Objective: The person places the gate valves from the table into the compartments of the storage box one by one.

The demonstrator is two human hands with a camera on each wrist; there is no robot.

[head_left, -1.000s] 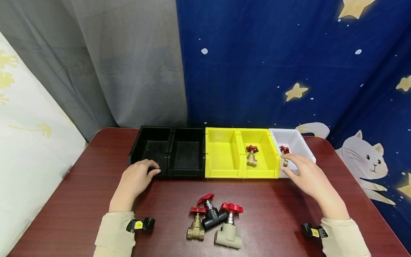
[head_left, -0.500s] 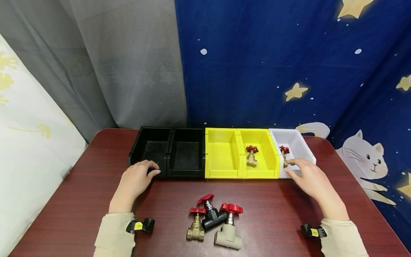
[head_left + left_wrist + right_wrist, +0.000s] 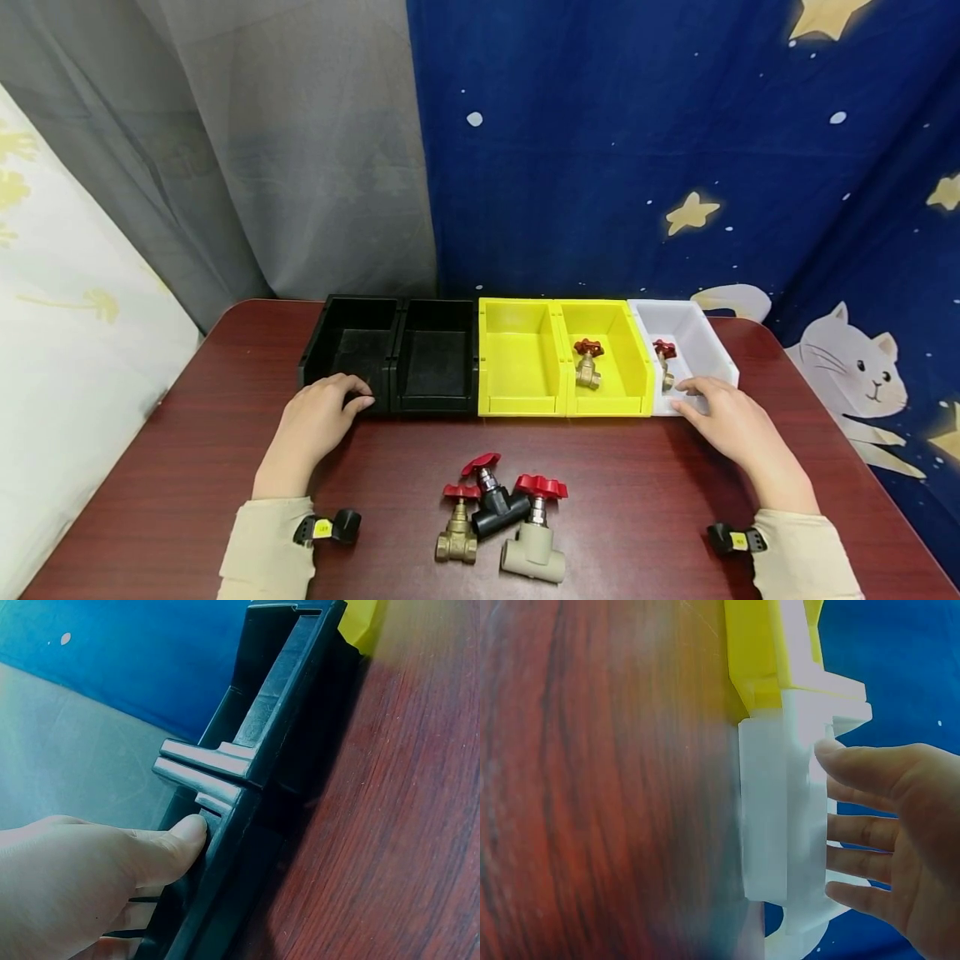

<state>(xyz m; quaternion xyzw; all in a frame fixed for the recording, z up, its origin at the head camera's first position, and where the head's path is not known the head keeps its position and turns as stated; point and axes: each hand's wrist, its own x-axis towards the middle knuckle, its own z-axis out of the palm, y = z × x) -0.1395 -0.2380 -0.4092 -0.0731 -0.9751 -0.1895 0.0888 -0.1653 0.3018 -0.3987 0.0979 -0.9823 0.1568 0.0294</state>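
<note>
My left hand rests at the front of the leftmost black bin, thumb on its front rim, other fingers loosely bent over the bin's inside. My right hand hovers over the front of the white bin, fingers spread and holding nothing. Just left of those fingertips, a brass gate valve with a red handwheel lies in the white bin. A similar brass valve sits in the right yellow bin. On the table are a brass valve, a black plastic valve and a beige plastic valve, all with red handwheels.
The second black bin and the left yellow bin stand between the others in one row along the back of the reddish wooden table. A grey curtain and a blue starry curtain hang behind.
My right hand first lowers to the valve in the white bin, then draws away from it toward the right and the front. The left hand stays in place.
</note>
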